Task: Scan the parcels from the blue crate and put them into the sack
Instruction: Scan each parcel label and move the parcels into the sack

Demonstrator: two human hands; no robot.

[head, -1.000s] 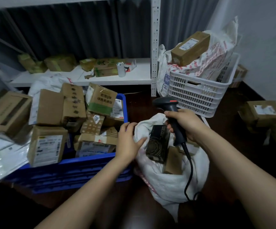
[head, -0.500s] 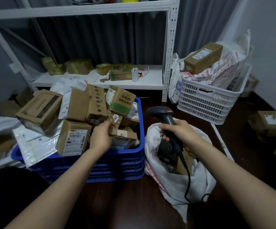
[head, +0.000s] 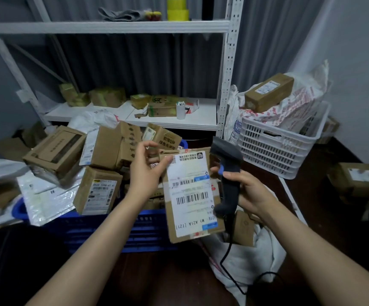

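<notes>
My left hand (head: pixel 148 171) pinches the top left corner of a flat cardboard parcel (head: pixel 190 195) and holds it up, its white barcode label facing me. Just right of the parcel, my right hand (head: pixel 252 191) grips the handle of a black barcode scanner (head: pixel 227 173), whose head points at the parcel's upper right edge. The blue crate (head: pixel 121 230) below and left is heaped with several cardboard parcels. The white sack (head: pixel 256 257) lies open on the floor under my right hand, with a brown box inside it.
A white plastic basket (head: pixel 276 149) with bags and a long box stands at the right by the shelf post. A white metal shelf (head: pixel 135 115) holds more boxes behind the crate. Loose parcels (head: pixel 360 180) lie on the dark floor at far right. The scanner's cable (head: pixel 230 268) hangs over the sack.
My left hand went from the sack into the crate, took the flat parcel and lifted it up. My right hand raised the scanner from the sack's mouth to beside the parcel.
</notes>
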